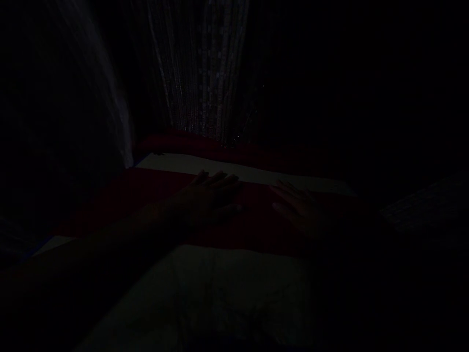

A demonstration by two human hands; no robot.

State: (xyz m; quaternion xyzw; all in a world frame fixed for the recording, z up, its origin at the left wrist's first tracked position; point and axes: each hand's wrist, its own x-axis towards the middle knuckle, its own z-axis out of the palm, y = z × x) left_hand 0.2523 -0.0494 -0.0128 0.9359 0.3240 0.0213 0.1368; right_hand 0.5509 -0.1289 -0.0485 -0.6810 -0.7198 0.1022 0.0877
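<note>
The scene is very dark. My left hand [207, 198] lies flat, fingers stretched out, on a red band of a striped cloth [154, 195]. My right hand [298, 208] rests beside it on the same red band, fingers also extended and apart. Neither hand holds anything that I can see. A pale stripe [227, 168] of the cloth runs just beyond the fingertips, and another pale area [205, 288] lies nearer to me.
A patterned curtain [201, 73] hangs behind the cloth at the centre. A pale drape [117, 107] shows faintly at the left. Something faint and pale [425, 208] lies at the right. The rest is too dark to make out.
</note>
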